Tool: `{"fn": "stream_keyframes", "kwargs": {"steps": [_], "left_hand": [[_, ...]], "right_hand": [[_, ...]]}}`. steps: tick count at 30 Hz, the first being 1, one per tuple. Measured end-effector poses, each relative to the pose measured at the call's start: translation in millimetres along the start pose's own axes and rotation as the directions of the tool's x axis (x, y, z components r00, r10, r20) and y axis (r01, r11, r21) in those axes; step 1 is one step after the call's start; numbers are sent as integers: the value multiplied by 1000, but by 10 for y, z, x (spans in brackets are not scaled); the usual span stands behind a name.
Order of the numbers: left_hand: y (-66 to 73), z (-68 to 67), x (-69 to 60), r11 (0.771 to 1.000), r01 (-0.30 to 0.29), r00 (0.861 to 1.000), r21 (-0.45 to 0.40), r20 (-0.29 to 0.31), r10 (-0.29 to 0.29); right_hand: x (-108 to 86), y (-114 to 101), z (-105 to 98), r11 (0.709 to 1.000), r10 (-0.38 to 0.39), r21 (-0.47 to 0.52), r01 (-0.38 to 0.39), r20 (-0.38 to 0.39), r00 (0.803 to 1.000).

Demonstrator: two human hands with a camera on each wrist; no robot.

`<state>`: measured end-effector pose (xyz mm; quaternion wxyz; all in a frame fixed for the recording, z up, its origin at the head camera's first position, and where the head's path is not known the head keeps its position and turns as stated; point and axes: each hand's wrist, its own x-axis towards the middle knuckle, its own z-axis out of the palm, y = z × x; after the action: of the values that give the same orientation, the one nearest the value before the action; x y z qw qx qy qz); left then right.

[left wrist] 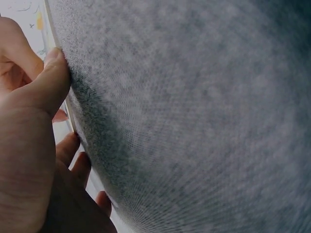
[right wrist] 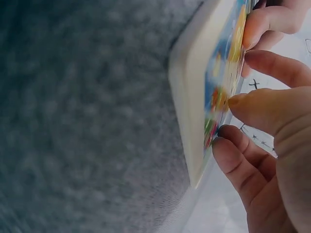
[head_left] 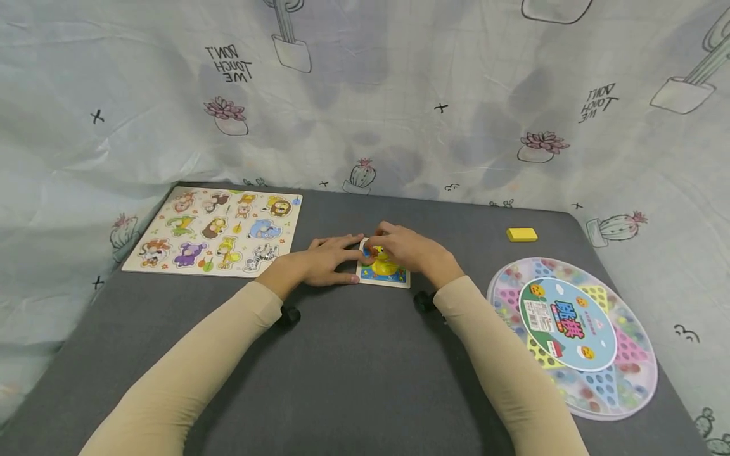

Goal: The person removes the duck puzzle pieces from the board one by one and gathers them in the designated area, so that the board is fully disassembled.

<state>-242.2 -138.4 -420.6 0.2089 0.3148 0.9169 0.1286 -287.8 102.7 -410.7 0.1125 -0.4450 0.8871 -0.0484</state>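
Observation:
A small square puzzle board with a yellow duck picture on blue lies flat at the middle of the table. At its left side rests my left hand, fingers fairly straight, thumb touching the near left corner. My right hand reaches over the board from the right, fingers bent down onto the picture. Seen from the right wrist, the thumb and fingertips touch the picture face, spread apart; no loose piece shows between them. The board's pale thick edge faces that camera. The right hand hides part of the picture.
A larger wooden animal puzzle board lies at the back left. At right is a round Chinese checkers set with a blue label, and behind it a small yellow block. A printed cloth hangs behind the grey table.

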Motion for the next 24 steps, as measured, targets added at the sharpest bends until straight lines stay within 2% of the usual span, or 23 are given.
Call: {"fn": "stream_keyframes", "kwargs": {"steps": [8,14,17,21,24], "left_hand": [[-6,-42,-17,1000,4,1000,7,-7,-4],[-6,-46,-29,1000,-3,1000,27,-4,3],[4,-34,-25,1000,2,1000,29,3,-2],[2,-15,-8,1000,2,1000,25,9,-3],[-5,-5,3,1000,2,1000,28,5,-2]], "right_hand": [[9,-32,-41,986,-9,-165,10,6,1000],[45,-53,-31,976,-45,-214,41,-12,999],[78,-67,-14,982,-15,-187,14,-5,1000],[86,-87,-34,995,36,-96,-34,26,999],[63,-85,-56,999,38,-38,-37,17,999]]}}
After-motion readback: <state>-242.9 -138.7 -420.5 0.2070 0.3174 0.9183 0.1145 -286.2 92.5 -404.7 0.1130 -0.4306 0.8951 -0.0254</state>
